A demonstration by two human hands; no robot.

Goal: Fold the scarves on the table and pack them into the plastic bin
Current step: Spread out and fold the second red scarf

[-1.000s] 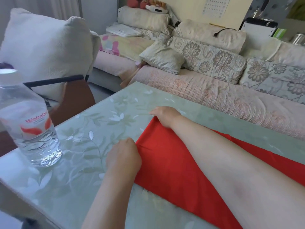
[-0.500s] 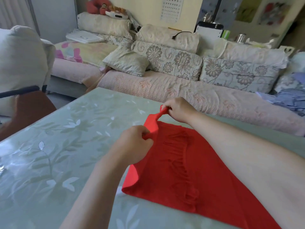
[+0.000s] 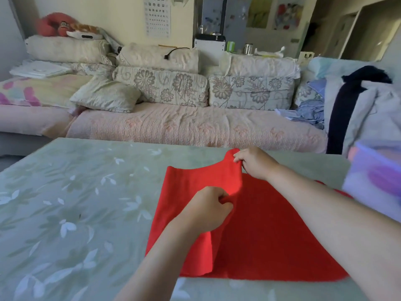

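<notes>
Both hands pinch the red scarf [image 3: 271, 231]'s raised end: left hand [image 3: 208, 209] nearer, right hand [image 3: 256, 162] farther; cloth stretches rightward toward the plastic bin [image 3: 375, 179].

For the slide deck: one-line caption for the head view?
Both hands, left and right, pinch a red scarf mid-fold on the table.

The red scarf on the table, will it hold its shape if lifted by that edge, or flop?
Probably flop: the red scarf sags between the left hand and the right hand, both pinching its edge. It looks thin and light, draping in soft folds. It may slide easily on the smooth table.
</notes>
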